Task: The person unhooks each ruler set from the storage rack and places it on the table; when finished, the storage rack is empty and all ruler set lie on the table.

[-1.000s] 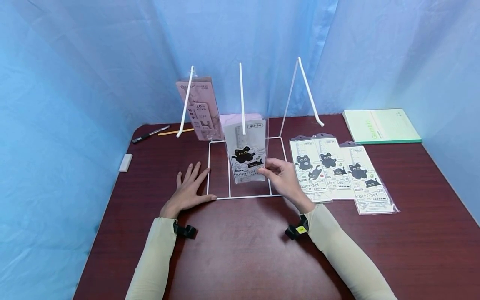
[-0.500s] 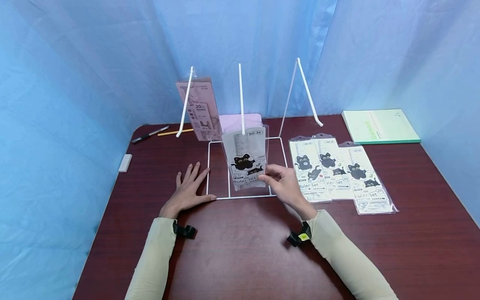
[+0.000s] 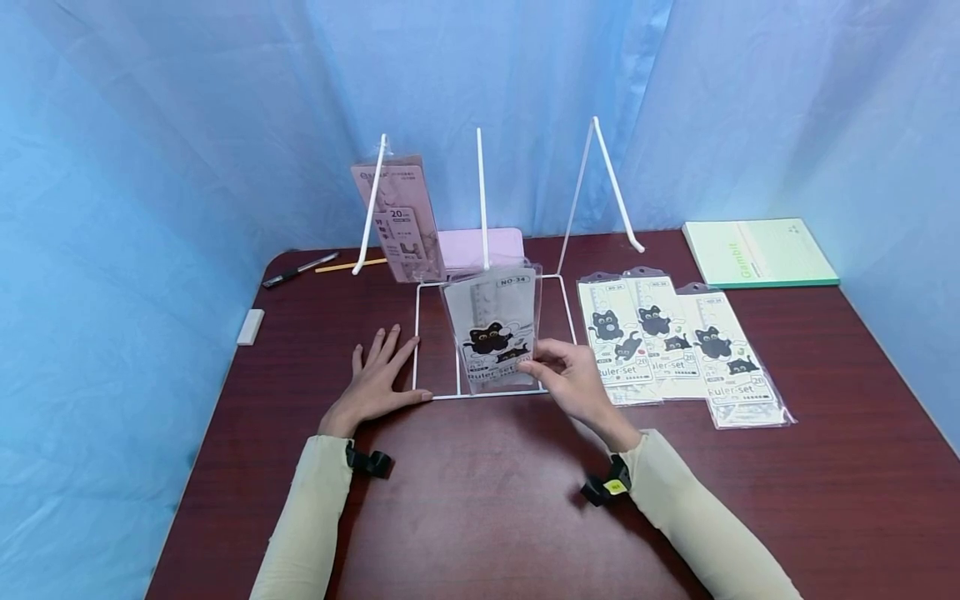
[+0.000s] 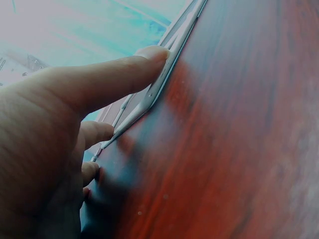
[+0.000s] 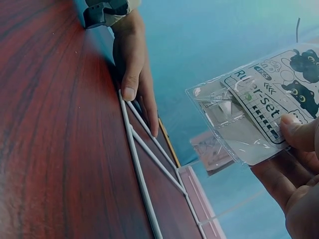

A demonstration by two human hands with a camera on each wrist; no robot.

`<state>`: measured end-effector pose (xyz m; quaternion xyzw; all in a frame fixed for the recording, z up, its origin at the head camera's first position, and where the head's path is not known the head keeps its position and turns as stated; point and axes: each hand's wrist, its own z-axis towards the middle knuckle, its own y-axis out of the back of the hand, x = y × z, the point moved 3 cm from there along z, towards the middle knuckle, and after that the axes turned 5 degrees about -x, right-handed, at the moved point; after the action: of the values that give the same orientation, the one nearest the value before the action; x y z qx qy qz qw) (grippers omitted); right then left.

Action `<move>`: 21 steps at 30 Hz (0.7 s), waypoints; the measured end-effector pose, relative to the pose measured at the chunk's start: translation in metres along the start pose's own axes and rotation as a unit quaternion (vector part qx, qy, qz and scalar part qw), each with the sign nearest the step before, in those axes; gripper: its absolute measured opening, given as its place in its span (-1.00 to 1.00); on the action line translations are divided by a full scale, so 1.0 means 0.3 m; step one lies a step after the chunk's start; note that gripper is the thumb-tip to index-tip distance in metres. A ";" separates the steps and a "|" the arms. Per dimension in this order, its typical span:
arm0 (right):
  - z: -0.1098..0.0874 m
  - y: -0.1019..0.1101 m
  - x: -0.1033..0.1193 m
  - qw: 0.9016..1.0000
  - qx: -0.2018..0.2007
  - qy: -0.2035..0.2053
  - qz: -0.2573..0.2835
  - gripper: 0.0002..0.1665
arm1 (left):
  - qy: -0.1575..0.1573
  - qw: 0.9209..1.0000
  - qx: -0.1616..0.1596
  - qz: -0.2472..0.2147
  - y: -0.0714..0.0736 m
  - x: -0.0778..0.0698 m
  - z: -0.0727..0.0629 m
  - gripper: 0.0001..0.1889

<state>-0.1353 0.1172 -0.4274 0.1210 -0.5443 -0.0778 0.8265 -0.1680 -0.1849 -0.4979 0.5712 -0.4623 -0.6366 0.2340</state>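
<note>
My right hand (image 3: 576,379) pinches a clear-sleeved ruler set (image 3: 495,329), printed with black cats, by its lower right edge between thumb and fingers. The pack stands nearly upright above the base of a white wire rack (image 3: 459,333). Its top edge is at the tip of the rack's middle prong (image 3: 482,196) in the head view; whether the prong passes through the hang hole, I cannot tell. Spread flat, my left hand (image 3: 377,379) rests on the table and touches the left side of the rack base; its thumb (image 4: 124,74) lies on the front wire in the left wrist view.
Pink ruler packs (image 3: 401,218) hang on the left prong. Several cat ruler sets (image 3: 678,350) lie right of the rack, near a green notebook (image 3: 761,252). A pen (image 3: 300,270), a yellow pencil (image 3: 348,266), a white eraser (image 3: 251,327) and a pink item (image 3: 480,248) are around it.
My right hand has drawn the ruler set down and toward me, so its top went from behind the middle prong to the prong's tip. My left hand has stayed put.
</note>
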 end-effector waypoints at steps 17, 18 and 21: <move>-0.035 0.019 0.015 1.000 -0.007 0.018 0.017 -0.90 | 0.006 1.000 0.003 -0.004 0.001 -0.007 0.001 0.04; -0.036 0.023 0.013 1.000 -0.008 0.015 0.022 -0.89 | 0.005 1.000 0.003 -0.005 0.001 -0.006 0.001 0.03; -0.042 0.039 0.006 0.999 -0.014 0.007 0.030 -0.87 | 0.003 1.000 0.003 -0.006 0.002 -0.005 -0.001 0.03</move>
<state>-0.1230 0.1295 -0.4273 0.0935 -0.5406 -0.0593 0.8340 -0.1677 -0.1841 -0.4967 0.5763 -0.4605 -0.6347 0.2299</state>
